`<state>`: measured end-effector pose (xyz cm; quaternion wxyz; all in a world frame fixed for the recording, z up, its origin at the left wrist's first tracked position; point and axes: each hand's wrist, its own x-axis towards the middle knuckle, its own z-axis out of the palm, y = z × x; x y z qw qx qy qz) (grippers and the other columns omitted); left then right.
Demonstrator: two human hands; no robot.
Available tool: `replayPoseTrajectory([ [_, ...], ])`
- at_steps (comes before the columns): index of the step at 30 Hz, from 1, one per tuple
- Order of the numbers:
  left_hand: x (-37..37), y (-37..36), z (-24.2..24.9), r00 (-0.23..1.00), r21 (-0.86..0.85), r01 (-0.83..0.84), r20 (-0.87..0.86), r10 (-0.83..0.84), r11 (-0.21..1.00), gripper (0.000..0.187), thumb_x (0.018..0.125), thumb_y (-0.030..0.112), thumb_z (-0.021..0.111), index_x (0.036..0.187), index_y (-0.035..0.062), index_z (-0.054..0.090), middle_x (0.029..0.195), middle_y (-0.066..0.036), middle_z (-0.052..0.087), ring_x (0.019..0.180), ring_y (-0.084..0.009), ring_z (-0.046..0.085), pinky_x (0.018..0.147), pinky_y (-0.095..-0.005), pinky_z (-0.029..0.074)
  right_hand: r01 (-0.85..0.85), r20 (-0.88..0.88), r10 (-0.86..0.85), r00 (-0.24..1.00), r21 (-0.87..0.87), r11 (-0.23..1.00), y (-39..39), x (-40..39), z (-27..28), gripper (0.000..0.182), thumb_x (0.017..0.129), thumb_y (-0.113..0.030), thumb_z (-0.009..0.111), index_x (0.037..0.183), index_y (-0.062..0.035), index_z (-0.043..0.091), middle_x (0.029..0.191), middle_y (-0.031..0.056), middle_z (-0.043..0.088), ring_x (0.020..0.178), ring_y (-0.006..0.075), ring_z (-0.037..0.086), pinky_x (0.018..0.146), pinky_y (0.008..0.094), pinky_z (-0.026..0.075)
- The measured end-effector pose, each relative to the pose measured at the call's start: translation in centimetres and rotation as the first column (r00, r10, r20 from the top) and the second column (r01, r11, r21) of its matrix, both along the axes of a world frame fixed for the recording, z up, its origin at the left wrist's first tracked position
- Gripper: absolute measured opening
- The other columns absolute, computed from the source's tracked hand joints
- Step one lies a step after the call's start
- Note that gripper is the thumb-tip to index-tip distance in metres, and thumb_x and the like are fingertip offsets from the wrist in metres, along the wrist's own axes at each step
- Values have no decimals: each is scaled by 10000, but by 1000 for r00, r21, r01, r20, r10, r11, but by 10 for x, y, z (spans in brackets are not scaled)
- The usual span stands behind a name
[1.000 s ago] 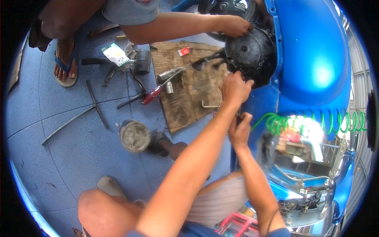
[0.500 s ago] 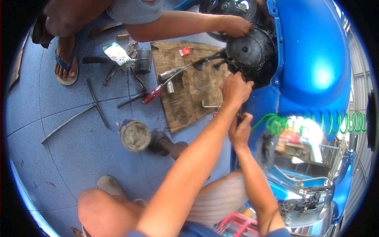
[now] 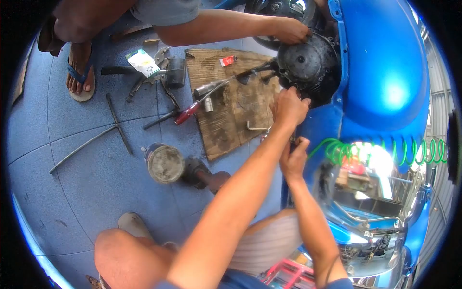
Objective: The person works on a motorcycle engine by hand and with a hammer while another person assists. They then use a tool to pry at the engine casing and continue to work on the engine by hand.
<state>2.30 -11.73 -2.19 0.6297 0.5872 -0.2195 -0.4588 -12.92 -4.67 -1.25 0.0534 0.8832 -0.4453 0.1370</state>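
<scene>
One round dark housing [image 3: 301, 60] sits within the blue bodywork [image 3: 385, 62], one co-worker's hand [image 3: 292, 31] at its top. The left hand [image 3: 290, 106] curls at its lower edge, the right hand [image 3: 294, 155] below; I can't tell what either grips. Two sockets [image 3: 208, 88] lie beside one screwdriver [image 3: 187, 113].

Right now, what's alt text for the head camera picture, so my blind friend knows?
The left hand is at a dark round machine part beside blue panels, the right hand nearby; another person's hand touches its top. A red-handled screwdriver lies partly on cardboard.
</scene>
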Motion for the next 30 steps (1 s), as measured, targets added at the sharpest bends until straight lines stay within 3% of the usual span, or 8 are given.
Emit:
replayPoseTrajectory([
  [10, -2, -3, -4, 999, -42, -33, 9, 33, 999, 431, 800, 361, 817, 997, -17, 747, 989, -248, 742, 1002, -408, 709, 896, -488, 534, -33, 12, 33, 999, -10, 999, 0, 2, 1, 316, 994, -145, 680, 1072, -19, 401, 772, 239, 538, 675, 499, 564, 624, 521, 449],
  [30, 0, -1, -3, 1000, -36, -25, 6, 26, 999, 447, 809, 367, 804, 1002, -31, 737, 1035, -253, 734, 1025, -414, 695, 909, -495, 523, -45, -3, 45, 999, -23, 999, -1, 1, 1, 323, 989, -145, 684, 1085, -19, 402, 774, 243, 555, 683, 505, 576, 631, 526, 458],
])
